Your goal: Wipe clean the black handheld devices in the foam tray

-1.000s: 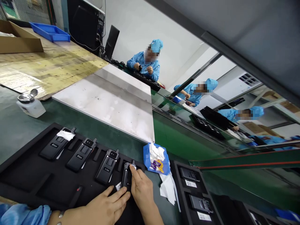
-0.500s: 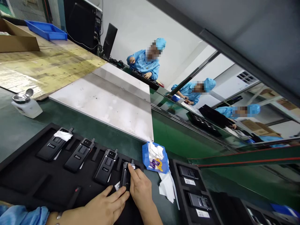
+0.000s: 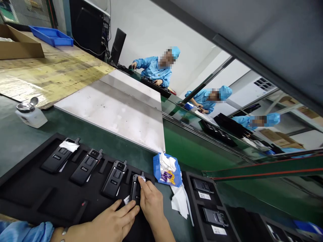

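A black handheld radio (image 3: 136, 191) with a stubby antenna lies in the foam tray (image 3: 64, 205), at the right end of a row of similar ones. My right hand (image 3: 152, 201) is closed around its right side, fingers at the upper end by a small white patch. From the left, my left hand (image 3: 114, 218) presses its fingertips on the radio's lower end; its thumb lies near a white label (image 3: 126, 199). To the left are another radio (image 3: 114, 179), a second radio (image 3: 85, 167) and a third radio (image 3: 59, 157) with a white cloth (image 3: 69, 146) over its top.
Right of my hands stands a blue bin (image 3: 168, 169) of white cloths and wrapped packets, with a white cloth (image 3: 179, 203) below. Another foam tray (image 3: 217, 198) holds devices. A dispenser bottle (image 3: 31, 114) stands left. A white board (image 3: 121, 111) lies ahead; several co-workers (image 3: 157, 70) sit beyond.
My hands keep almost the same place on the radio. The view has shifted slightly. A co-worker at the back has moved one hand out to the left.
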Motion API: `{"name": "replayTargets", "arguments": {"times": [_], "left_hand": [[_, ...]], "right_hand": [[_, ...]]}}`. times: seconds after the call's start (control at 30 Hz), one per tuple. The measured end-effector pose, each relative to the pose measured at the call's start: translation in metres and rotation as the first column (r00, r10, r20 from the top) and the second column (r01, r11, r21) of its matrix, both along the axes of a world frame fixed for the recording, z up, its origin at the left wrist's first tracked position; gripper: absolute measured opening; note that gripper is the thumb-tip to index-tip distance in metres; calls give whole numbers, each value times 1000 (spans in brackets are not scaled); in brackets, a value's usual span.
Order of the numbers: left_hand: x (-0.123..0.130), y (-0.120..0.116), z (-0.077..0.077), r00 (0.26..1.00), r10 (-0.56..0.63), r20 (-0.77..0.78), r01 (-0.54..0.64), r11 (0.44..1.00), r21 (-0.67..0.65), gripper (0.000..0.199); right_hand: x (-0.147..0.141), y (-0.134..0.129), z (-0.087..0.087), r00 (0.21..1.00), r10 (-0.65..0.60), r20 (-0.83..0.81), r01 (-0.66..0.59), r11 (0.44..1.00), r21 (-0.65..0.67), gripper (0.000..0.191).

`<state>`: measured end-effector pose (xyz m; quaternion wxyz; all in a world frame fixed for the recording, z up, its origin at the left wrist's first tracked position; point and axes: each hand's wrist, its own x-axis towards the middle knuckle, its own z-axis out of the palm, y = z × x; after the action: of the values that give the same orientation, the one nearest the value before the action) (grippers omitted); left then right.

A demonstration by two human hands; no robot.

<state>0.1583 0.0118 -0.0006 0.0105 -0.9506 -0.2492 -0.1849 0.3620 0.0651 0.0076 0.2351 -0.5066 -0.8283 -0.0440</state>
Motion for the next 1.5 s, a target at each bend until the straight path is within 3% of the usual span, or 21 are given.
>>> {"name": "replayTargets", "arguments": {"times": [0.37, 0.67, 0.97, 1.13, 1.5], "left_hand": [[1, -1, -11, 999, 26, 42, -28, 998, 60, 39], [1, 0, -6, 999, 22, 33, -25, 997, 72, 37], [2, -1, -11, 1000, 16, 25, -18, 998, 67, 37], [2, -1, -8, 999, 25, 20, -25, 999, 36, 34], [1, -1, -2, 1000, 18, 22, -19, 1000, 11, 36]], "right_hand": [[2, -2, -2, 1000, 22, 4, -22, 999, 31, 37], [6, -3, -2, 985, -1, -173, -9, 998, -54, 31], [3, 5, 8, 999, 43, -13, -44, 998, -55, 34], [3, 4, 5, 997, 61, -56, -60, 998, 10, 35], [5, 3, 6, 992, 65, -109, -71, 996, -52, 37]]}}
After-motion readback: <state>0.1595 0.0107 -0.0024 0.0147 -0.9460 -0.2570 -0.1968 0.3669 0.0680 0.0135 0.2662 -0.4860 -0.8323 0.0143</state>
